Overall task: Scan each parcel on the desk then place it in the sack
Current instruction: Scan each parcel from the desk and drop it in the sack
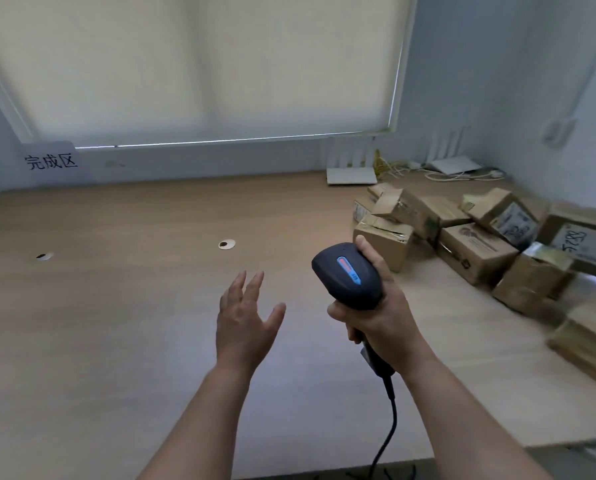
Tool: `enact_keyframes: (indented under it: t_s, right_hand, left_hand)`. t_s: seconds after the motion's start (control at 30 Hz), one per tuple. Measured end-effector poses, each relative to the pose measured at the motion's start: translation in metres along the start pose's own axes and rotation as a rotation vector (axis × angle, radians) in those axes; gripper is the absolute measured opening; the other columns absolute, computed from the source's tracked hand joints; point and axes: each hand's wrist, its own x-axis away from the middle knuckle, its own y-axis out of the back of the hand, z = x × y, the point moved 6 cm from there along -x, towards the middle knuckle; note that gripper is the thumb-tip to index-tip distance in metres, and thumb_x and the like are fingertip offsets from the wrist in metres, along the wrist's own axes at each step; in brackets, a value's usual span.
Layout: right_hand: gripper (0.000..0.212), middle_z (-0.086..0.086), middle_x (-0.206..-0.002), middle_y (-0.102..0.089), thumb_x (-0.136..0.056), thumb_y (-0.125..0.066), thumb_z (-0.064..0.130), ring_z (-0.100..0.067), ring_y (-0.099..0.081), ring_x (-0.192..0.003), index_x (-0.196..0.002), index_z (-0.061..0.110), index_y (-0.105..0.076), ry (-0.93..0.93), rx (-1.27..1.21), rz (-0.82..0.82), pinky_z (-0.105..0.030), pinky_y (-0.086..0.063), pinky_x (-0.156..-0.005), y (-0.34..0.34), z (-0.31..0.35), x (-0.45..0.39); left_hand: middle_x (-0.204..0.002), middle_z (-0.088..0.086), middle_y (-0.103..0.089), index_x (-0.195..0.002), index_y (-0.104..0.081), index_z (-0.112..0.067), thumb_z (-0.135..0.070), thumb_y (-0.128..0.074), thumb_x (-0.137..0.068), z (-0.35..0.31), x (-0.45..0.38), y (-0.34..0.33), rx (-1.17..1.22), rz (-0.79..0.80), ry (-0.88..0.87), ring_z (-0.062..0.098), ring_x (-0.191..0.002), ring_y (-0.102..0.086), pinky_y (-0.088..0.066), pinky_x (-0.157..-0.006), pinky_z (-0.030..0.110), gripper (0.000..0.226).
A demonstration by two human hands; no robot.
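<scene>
1. Cardboard parcels (476,233) heaped at the desk's (116,306) right edge, toward the far corner.
2. My right hand (379,317) grips the barcode scanner (350,277); left hand (244,317) empty, fingers spread.
3. Risk: the scanner cable (388,431) may snag; no sack in view.

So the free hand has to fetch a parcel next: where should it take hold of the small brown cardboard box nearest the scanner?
Probably across the top of the small brown cardboard box, coming from its left, open-desk side. Other boxes crowd its right and rear, while the left face stands free. The open left hand could span it, though the crumpled, taped top may give slightly.
</scene>
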Motion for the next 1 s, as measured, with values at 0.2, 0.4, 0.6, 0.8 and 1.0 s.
enact_keyframes:
  t_s: [0.2, 0.4, 0.6, 0.8, 1.0]
  right_hand:
    - [0.096, -0.011, -0.115, -0.058, -0.068, -0.078, -0.002, -0.015, -0.047, -0.048, -0.138, 0.05, -0.036, -0.005, 0.086, -0.128, -0.027, -0.043, -0.042, 0.047, -0.005, -0.028]
    - [0.098, -0.013, -0.109, -0.059, -0.073, -0.076, -0.012, -0.015, -0.047, -0.047, -0.143, 0.043, -0.032, -0.013, 0.123, -0.222, -0.027, -0.042, -0.04, 0.097, -0.01, -0.051]
    - [0.097, -0.008, -0.096, -0.057, -0.063, -0.078, 0.007, -0.015, -0.047, -0.045, -0.139, 0.049, -0.034, -0.029, 0.072, -0.224, -0.025, -0.042, -0.04, 0.151, -0.026, -0.079]
    - [0.095, -0.015, -0.107, -0.058, -0.062, -0.078, 0.009, -0.014, -0.05, -0.046, -0.135, 0.053, -0.037, -0.045, 0.039, -0.195, -0.026, -0.042, -0.04, 0.21, -0.044, -0.121]
    - [0.098, -0.018, -0.115, -0.058, -0.063, -0.079, 0.01, -0.017, -0.05, -0.047, -0.141, 0.05, -0.035, -0.11, 0.01, -0.154, -0.028, -0.044, -0.042, 0.263, -0.077, -0.165]
  left_hand:
    - [-0.155, 0.004, -0.027, -0.145, -0.038, -0.023, -0.034, -0.066, -0.087, -0.034, -0.054, -0.048, 0.034, 0.081, -0.117, 0.023, -0.141, -0.023, -0.026, -0.11, 0.034, 0.066]
    - [-0.157, 0.004, -0.024, -0.148, -0.033, -0.025, -0.042, -0.063, -0.087, -0.071, -0.093, -0.094, 0.012, 0.163, -0.217, 0.022, -0.142, -0.021, -0.024, -0.112, 0.034, 0.069]
    - [-0.158, 0.002, -0.019, -0.149, -0.027, -0.028, -0.047, -0.06, -0.088, -0.107, -0.112, -0.145, -0.018, 0.238, -0.231, 0.02, -0.143, -0.017, -0.023, -0.113, 0.034, 0.073]
    - [-0.158, 0.001, -0.017, -0.15, -0.025, -0.029, -0.05, -0.059, -0.087, -0.155, -0.134, -0.204, -0.072, 0.294, -0.246, 0.018, -0.144, -0.015, -0.02, -0.113, 0.031, 0.074]
    - [-0.158, 0.003, -0.02, -0.149, -0.028, -0.029, -0.054, -0.057, -0.087, -0.188, -0.166, -0.269, -0.189, 0.318, -0.224, 0.022, -0.143, -0.018, -0.023, -0.114, 0.034, 0.073]
